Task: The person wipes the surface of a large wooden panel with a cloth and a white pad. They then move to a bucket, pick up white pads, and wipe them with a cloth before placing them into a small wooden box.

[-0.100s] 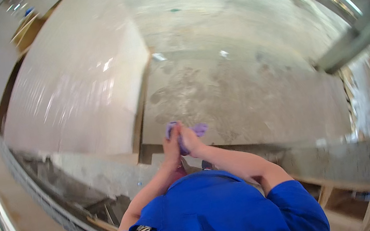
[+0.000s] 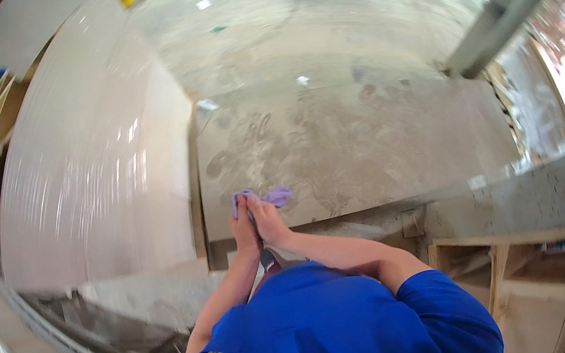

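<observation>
1. Workshop: pale concrete floor beyond, broad dust-smeared board ahead, film-wrapped panel stack at left.
2. Crumpled purple wad between left hand and right hand, in view over near edge of board. Cloth or glove: cannot tell which. Contact with board: cannot tell either.
3. Fingers: close together on both sides, closed on wad; some tips hidden.
4. Main risk, as judged: dropping wad. Cause: loose end past right hand, little of it gripped.
5. Could pick up grit too. Cause: loose end brushing dusty board.
6. Possible trip or stubbed toe. Cause: dark shoe near board edge, partly hidden.
7. Possible knock on wooden cubby frame. Cause: stepping or swinging back rightward.
</observation>
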`<state>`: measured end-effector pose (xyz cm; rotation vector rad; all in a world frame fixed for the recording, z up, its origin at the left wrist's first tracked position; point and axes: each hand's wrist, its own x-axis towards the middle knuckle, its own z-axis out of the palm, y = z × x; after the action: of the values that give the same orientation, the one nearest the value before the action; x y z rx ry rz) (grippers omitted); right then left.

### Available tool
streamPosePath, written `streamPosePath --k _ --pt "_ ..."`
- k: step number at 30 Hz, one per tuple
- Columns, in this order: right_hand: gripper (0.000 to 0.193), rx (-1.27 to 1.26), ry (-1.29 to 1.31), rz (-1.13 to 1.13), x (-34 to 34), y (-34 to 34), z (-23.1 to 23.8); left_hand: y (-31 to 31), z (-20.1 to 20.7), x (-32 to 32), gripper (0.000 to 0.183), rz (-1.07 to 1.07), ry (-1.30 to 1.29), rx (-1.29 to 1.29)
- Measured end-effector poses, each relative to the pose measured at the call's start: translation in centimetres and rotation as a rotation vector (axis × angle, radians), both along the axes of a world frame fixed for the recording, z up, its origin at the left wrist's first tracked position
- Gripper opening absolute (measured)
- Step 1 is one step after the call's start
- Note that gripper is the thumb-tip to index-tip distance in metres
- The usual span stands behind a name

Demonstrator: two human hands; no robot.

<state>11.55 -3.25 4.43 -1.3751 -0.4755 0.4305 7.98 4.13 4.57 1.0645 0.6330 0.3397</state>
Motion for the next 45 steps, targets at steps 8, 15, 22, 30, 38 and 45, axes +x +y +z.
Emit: streamPosePath --k 8,15,22,30,38,45 --pt "0.049 -0.577 -0.408 -0.281 0.8 -12.2 -3.9 -8.0 -4.7 4.0 0.032 -0.563 0.084 -0.642" --pt "0.033 -0.049 0.248 -0.982 2.0 -21.4 -6.5 -21.3 -5.4 6.5 0.035 -0.758 -0.031 0.304" --pt "0.038 0.194 0.638 -1.216 7.2 -39.5 -5.2 -33.7 -4.7 15.1 0.027 -1.106 -0.986 1.070" --pt "0.049 0.795 0.689 -1.070 6.8 -56.8 -3.0 -41.4 -3.8 23.1 0.046 -1.493 -0.295 0.526" --pt "0.031 0.828 0.249 -0.681 11.1 -56.7 -9.2 -45.8 -4.1 24.4 0.038 -1.574 -0.261 0.707" --pt "0.027 -0.541 -0.033 -0.585 19.5 -54.8 -14.0 -49.6 -6.7 30.6 0.025 -1.399 -0.372 0.849"
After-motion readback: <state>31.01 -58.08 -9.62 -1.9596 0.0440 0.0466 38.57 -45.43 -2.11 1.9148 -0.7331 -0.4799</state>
